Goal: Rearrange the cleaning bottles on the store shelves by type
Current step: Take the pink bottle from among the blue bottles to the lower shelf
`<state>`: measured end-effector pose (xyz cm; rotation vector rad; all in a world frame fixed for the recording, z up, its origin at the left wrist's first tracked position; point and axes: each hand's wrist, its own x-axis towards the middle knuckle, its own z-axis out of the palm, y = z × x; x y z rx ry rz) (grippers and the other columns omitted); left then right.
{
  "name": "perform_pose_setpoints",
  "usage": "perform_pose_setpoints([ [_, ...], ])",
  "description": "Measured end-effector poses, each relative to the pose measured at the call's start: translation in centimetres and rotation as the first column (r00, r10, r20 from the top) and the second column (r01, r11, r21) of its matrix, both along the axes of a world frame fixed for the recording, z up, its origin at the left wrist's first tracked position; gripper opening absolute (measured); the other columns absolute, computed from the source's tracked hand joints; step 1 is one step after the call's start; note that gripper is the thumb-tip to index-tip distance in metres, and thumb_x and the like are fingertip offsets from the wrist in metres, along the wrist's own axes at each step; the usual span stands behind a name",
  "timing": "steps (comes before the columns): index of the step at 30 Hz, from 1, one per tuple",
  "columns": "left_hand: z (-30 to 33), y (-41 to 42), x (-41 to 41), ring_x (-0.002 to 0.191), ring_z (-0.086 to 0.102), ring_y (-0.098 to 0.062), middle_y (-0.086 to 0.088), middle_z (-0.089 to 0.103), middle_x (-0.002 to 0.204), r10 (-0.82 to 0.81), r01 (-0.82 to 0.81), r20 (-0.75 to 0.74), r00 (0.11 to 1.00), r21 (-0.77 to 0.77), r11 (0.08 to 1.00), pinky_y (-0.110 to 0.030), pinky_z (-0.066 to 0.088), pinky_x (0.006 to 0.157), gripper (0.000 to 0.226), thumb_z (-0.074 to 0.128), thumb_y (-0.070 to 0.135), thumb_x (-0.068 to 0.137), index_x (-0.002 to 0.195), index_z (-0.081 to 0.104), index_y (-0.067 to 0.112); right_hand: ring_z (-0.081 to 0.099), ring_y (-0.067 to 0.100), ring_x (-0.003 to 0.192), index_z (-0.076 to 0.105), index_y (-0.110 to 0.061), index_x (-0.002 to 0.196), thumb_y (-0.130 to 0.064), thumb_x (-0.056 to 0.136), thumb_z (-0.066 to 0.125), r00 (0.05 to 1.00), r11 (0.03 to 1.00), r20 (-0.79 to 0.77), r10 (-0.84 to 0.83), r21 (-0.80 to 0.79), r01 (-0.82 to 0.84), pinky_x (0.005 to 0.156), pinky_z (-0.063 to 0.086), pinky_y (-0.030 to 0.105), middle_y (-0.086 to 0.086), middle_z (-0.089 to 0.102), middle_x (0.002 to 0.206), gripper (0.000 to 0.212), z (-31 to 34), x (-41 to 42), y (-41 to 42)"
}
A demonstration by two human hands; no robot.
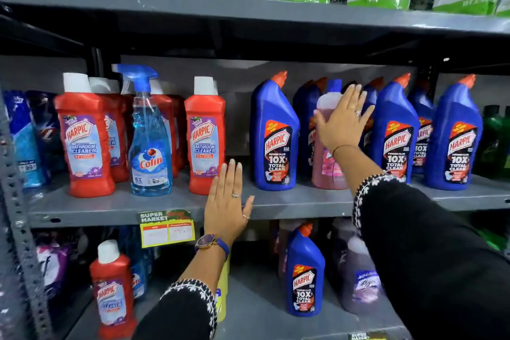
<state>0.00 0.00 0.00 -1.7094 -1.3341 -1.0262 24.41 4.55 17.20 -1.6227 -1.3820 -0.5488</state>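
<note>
Grey steel store shelves (303, 205) fill the view. Nearest, at six o'clock, the left hand (227, 201) lies flat on the middle shelf's front edge, fingers spread, holding nothing. Farther in, at two o'clock, the right hand (342, 121) presses open-fingered against a pink bottle (325, 163) standing among blue Harpic bottles (276, 135). Wrap the fingers around its body, then lift straight up so its neighbours stay standing.

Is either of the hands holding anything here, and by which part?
The right hand is on the pink bottle's upper body, fingers spread, not closed. The left hand holds nothing.
</note>
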Motion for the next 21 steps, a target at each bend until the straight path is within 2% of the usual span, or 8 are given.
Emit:
perform_pose_setpoints([
  [3, 0.3, -0.1, 0.0, 0.141, 0.022, -0.028, -0.016, 0.023, 0.153, -0.02, 0.019, 0.025, 0.999, 0.015, 1.0, -0.036, 0.011, 0.116, 0.075, 0.035, 0.039, 0.09, 0.151, 0.008, 0.005, 0.01, 0.031, 0.145, 0.007, -0.001, 0.147, -0.056, 0.084, 0.054, 0.988, 0.997, -0.15, -0.029, -0.08, 0.017, 0.112, -0.003, 0.064, 0.016, 0.018, 0.156, 0.097, 2.6, 0.0, 1.3],
  [5, 0.1, -0.2, 0.1, 0.141, 0.022, -0.028, -0.016, 0.026, 0.153, -0.014, 0.013, 0.017, 1.0, 0.022, 1.0, -0.035, 0.011, 0.116, 0.074, 0.037, 0.037, 0.089, 0.151, 0.011, 0.006, 0.022, 0.032, 0.141, 0.021, -0.003, 0.144, -0.062, 0.077, 0.059, 0.968, 0.989, -0.251, -0.019, -0.148, -0.019, 0.108, -0.002, 0.068, 0.015, 0.032, 0.15, 0.097, 4.3, -0.2, 1.6],
  [8, 0.1, -0.2, -0.1, 0.141, 0.022, -0.028, -0.016, 0.028, 0.152, -0.005, 0.005, -0.003, 1.0, -0.006, 1.0, -0.035, 0.012, 0.115, 0.072, 0.038, 0.035, 0.088, 0.149, 0.014, 0.006, 0.031, 0.033, 0.136, 0.039, -0.005, 0.133, -0.065, 0.07, 0.066, 0.956, 0.979, -0.289, -0.039, -0.201, -0.021, 0.108, 0.002, 0.067, 0.015, 0.042, 0.142, 0.091, 5.0, -0.5, 1.9],
  [11, 0.1, -0.2, -0.2, 0.141, 0.022, -0.028, -0.016, 0.027, 0.152, -0.01, 0.01, 0.005, 1.0, -0.005, 1.0, -0.035, 0.012, 0.115, 0.073, 0.037, 0.035, 0.088, 0.15, 0.012, 0.006, 0.041, 0.036, 0.129, 0.046, -0.002, 0.125, -0.055, 0.07, 0.069, 0.964, 0.996, -0.264, -0.037, -0.087, 0.014, 0.112, 0.016, 0.059, 0.018, 0.049, 0.134, 0.079, 4.8, -0.1, 2.2],
  [14, 0.1, -0.2, -0.1, 0.141, 0.021, -0.028, -0.016, 0.025, 0.152, -0.026, 0.026, 0.007, 1.0, -0.003, 1.0, -0.035, 0.012, 0.115, 0.075, 0.036, 0.034, 0.088, 0.152, 0.006, 0.006, 0.048, 0.038, 0.118, 0.049, 0.0, 0.117, -0.049, 0.068, 0.068, 0.956, 0.999, -0.292, 0.028, 0.047, -0.015, 0.099, 0.037, 0.05, 0.019, 0.053, 0.126, 0.072, 4.4, -0.3, 1.3],
  [18, 0.1, -0.1, -0.1, 0.143, 0.014, -0.026, -0.014, 0.019, 0.154, -0.025, 0.025, 0.016, 1.0, -0.004, 1.0, -0.034, 0.009, 0.116, 0.076, 0.036, 0.033, 0.089, 0.152, 0.003, 0.007, 0.05, 0.036, 0.113, 0.052, -0.001, 0.111, -0.046, 0.065, 0.062, 0.932, 0.984, -0.357, 0.057, 0.176, 0.007, 0.091, 0.039, 0.048, 0.017, 0.056, 0.12, 0.065, 4.3, -0.4, -1.4],
  [21, 0.0, 0.0, -0.1, 0.143, 0.013, -0.026, -0.013, 0.015, 0.155, -0.015, 0.015, 0.005, 1.0, 0.001, 1.0, -0.035, 0.01, 0.116, 0.074, 0.035, 0.033, 0.09, 0.151, 0.003, 0.006, 0.053, 0.032, 0.107, 0.054, -0.005, 0.102, -0.042, 0.063, 0.063, 0.899, 0.962, -0.407, 0.159, 0.269, -0.048, 0.088, 0.041, 0.044, 0.013, 0.058, 0.113, 0.055, 4.1, -0.5, -4.1],
])
